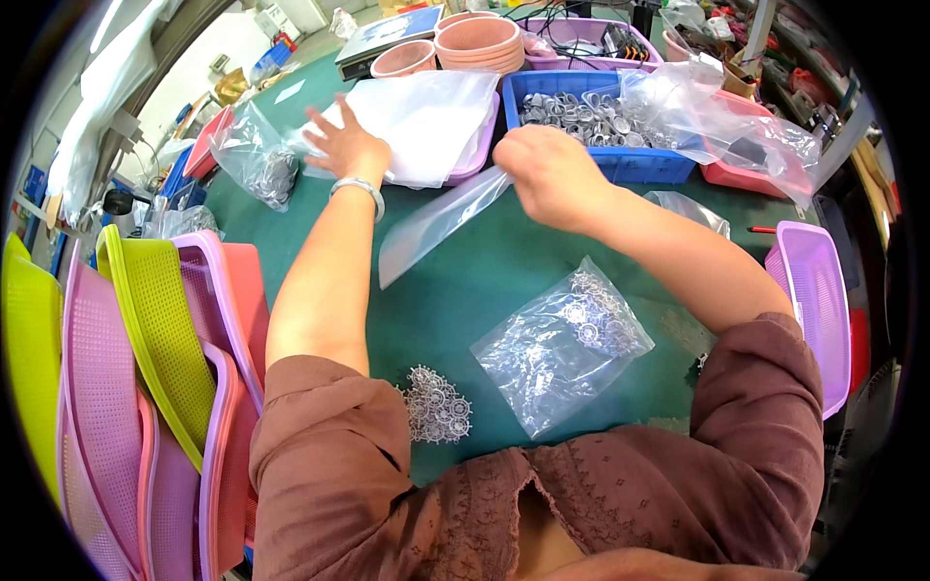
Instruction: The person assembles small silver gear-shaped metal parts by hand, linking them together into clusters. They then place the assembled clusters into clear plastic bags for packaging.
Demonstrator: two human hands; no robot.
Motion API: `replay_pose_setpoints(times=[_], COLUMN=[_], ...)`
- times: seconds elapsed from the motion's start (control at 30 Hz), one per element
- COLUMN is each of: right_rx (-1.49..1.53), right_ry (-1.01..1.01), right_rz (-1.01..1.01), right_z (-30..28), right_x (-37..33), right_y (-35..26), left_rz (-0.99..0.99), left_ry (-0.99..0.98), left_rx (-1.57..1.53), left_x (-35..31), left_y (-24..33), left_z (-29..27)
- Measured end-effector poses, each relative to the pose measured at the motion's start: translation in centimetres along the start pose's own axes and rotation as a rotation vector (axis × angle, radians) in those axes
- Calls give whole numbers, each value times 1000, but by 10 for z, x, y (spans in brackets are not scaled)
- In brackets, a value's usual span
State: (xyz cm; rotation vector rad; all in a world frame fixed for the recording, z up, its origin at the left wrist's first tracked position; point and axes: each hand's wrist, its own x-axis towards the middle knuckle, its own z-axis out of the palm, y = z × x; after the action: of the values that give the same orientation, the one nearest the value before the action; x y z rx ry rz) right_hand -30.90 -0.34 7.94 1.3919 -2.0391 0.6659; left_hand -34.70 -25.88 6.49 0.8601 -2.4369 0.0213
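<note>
My right hand [554,174] pinches one end of a clear plastic bag [436,230], which hangs slanting down to the left above the green table. My left hand [347,147], its fingers spread and slightly blurred, is over the left edge of a stack of white plastic bags [426,121]; whether it touches them I cannot tell. A bracelet [376,196] circles that wrist. Nearer to me lies a clear bag [531,363] with small silvery wheel-shaped metal pieces [593,315] inside. A loose pile of similar pieces [436,407] rests by my left sleeve.
A blue bin [639,167] of metal rings stands at the back, beside a pink tray [741,179] under clear plastic. Stacked baskets [160,329] crowd the left side. A purple basket [814,300] is at the right. Terracotta-coloured pots [480,44] stand behind.
</note>
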Motion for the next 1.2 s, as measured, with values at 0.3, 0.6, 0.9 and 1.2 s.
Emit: replay_pose_setpoints(times=[0.3,0.6,0.9,1.2], right_rx=[617,1101,1207,1435], right_ry=[126,177,18,36], right_rz=[817,1001,781,751], right_z=[-41,-78,-84,-125], right_x=[-16,-45,-55,-101], right_y=[20,-3,-50,-99], left_rz=[587,469,489,89], left_ry=[-932,-450,-416,-789], left_rx=[10,-177,-1498,-1834], left_x=[31,19,-80,-128], left_y=[1,7,23,-36], left_z=[72,17,-118,-137])
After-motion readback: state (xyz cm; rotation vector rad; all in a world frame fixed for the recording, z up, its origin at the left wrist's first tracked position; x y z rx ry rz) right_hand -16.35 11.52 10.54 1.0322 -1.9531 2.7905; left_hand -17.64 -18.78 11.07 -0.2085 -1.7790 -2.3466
